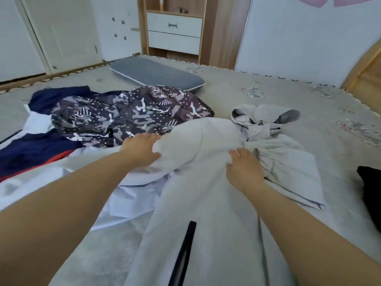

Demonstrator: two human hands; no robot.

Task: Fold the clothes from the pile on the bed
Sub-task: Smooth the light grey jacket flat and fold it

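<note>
Clothes (pixel 115 118) lie in a messy pile on the bed (pixel 288 96), off to the left side. On top is a dark jacket with a spotty camo print, and under it sits a blue, white and red top (pixel 35 149).

From the head camera, a pale grey jacket (pixel 206 203) with a hood is spread out in the middle of the bed, right in front of the person. The left hand (pixel 142 150) grips a bunched bit of it, with fingers and thumb curled round the cloth. The right hand (pixel 245 170) rests on the jacket by a sleeve; its fingers look fairly flat, but I cannot tell if they pinch anything.

I think the folding has only just begun. No neat folded clothes show anywhere. A black thing (pixel 369 193) at the right edge could be clothing, but too little of it shows. The grey jacket and the whole pile are left to do.

A grey pillow (pixel 156 74) lies further back.
</note>
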